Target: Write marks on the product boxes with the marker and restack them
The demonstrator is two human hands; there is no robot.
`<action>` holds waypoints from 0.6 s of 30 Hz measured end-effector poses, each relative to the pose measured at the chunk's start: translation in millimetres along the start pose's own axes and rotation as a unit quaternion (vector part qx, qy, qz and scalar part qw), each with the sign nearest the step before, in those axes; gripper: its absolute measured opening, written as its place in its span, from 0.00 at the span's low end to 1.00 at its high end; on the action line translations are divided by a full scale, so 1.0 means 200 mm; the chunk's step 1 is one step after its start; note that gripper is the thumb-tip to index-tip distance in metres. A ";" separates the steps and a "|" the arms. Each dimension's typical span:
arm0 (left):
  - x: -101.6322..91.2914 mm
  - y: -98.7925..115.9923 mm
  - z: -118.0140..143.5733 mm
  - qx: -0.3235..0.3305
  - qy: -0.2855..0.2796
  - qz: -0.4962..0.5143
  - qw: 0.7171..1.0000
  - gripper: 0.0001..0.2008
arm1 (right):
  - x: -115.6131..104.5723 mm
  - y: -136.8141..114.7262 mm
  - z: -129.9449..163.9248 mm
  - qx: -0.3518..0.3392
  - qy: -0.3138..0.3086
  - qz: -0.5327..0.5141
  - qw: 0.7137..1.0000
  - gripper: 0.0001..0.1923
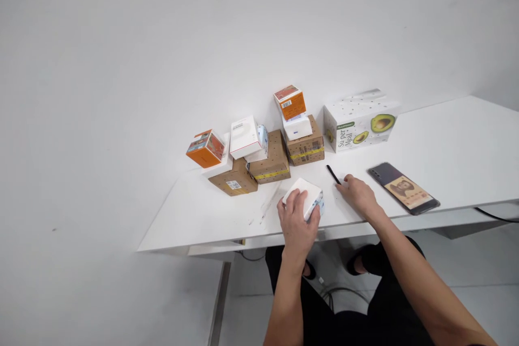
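while the left hand is pressing down on the white box at the table edge, steadying it, the right hand is lying loose, fingertips seemingly touching the pen.

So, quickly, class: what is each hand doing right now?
Left hand: gripping the white box.
Right hand: resting on the table, touching the black pen.
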State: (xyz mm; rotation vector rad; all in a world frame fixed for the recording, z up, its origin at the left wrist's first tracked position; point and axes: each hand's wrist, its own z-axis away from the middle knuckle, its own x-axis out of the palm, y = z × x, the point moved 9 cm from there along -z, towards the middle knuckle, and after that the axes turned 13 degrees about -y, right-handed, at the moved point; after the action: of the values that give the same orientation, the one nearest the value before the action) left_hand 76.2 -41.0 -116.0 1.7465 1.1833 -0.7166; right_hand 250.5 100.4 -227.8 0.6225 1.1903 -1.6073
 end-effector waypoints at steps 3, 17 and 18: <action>0.01 -0.01 0.00 0.000 0.001 0.000 1.000 0.17 | -0.13 0.12 0.08 0.014 0.090 0.059 0.994 0.22; 0.01 -0.02 0.00 0.005 -0.002 0.018 1.000 0.17 | -0.27 0.59 0.15 0.078 0.132 0.007 0.988 0.33; 0.01 -0.02 0.00 0.003 -0.005 0.017 1.000 0.17 | -0.27 0.58 0.17 0.072 0.140 -0.027 0.987 0.33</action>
State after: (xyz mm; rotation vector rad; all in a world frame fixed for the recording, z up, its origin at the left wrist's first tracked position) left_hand 73.8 -39.2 -119.4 1.7614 1.1438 -0.7089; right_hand 382.3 89.3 -215.0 0.9400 1.3094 -1.7012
